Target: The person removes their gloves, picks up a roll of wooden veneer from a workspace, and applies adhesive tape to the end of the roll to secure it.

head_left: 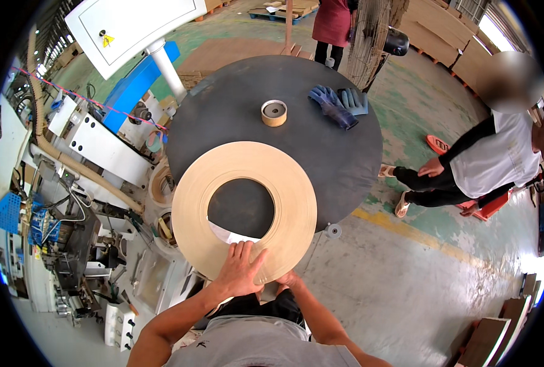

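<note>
Across the round dark-grey tabletop (223, 104), the flat beige coiled-strip roll (293, 202) seems fully wound, overhanging nearside; left hand (239, 274) atop, fingers slightly spread; right hand (289, 280) underneath, grip hidden.

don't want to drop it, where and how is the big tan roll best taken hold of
I'd take the big tan roll by its near part, coming from the near side and holding it above and below. That part seems to reach past the edge of the round table, which would leave its underside free, and the wide hole offers an inner rim to hook.
</note>
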The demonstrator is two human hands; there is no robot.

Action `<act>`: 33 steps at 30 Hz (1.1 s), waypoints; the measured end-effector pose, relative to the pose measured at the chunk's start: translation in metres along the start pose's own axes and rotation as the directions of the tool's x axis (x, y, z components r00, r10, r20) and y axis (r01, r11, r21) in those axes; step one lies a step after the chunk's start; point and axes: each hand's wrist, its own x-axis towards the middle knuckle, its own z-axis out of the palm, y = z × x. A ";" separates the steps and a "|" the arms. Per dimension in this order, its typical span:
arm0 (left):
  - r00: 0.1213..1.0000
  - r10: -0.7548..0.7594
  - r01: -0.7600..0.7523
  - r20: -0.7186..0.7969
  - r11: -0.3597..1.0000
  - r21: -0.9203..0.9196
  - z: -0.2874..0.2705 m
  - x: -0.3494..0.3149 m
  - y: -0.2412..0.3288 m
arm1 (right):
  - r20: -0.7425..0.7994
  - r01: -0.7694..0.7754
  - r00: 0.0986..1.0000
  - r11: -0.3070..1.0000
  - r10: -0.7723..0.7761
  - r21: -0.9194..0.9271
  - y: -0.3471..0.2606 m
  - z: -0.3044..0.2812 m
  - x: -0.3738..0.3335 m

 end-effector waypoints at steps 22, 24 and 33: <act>0.999 -0.033 0.030 -0.039 0.997 -0.075 0.001 0.002 -0.002 | -0.041 0.049 0.999 0.466 -0.028 0.884 0.018 0.020 0.016; 0.999 -0.026 0.023 -0.036 0.996 -0.088 0.000 0.002 -0.001 | -0.032 0.030 0.999 0.291 0.004 0.956 0.022 0.015 0.015; 0.999 -0.034 0.032 -0.020 0.996 -0.077 0.003 0.001 -0.004 | -0.244 0.172 0.966 0.492 0.086 0.854 0.012 0.021 0.017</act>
